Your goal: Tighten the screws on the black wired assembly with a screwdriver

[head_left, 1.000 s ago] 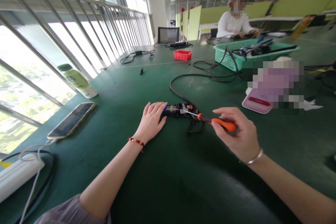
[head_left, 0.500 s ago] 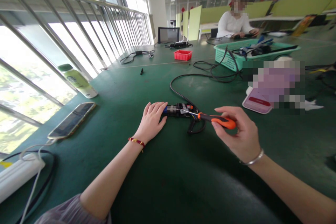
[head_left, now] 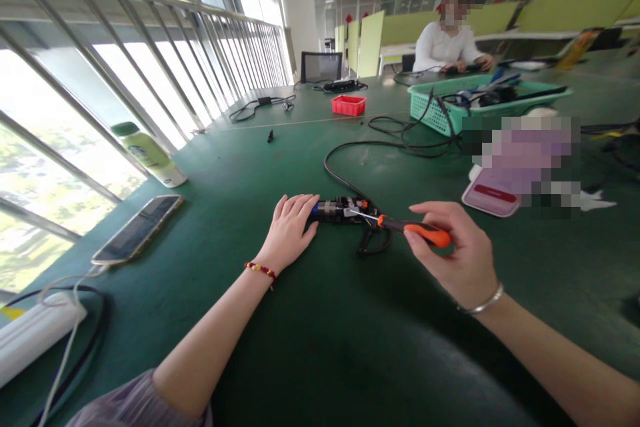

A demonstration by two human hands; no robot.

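Note:
Lying on the green table is a black cylindrical device (head_left: 329, 211) with a blue left end, exposed parts and small coloured wires at its right end, and a black cord. My left hand (head_left: 291, 225) is wrapped over the blue end and holds it against the table; the part under my fingers is hidden. In my right hand (head_left: 457, 250) is a screwdriver (head_left: 423, 230) with an orange and black handle, pinched between thumb and fingers. Its thin shaft points left, and the tip meets the exposed right part of the device; what exactly it touches is too small to tell.
Behind are a red tray (head_left: 349, 105) and a green basket (head_left: 435, 110) of tools and cables. A pixelated pink object (head_left: 493, 193) lies right. Left stand a bottle (head_left: 150, 153), a phone (head_left: 139, 230) and a white power strip (head_left: 40, 333). A person (head_left: 443, 47) sits across the table.
Almost nothing differs. My right hand and the screwdriver handle have shifted very slightly to the right; my left hand and the device stay in place.

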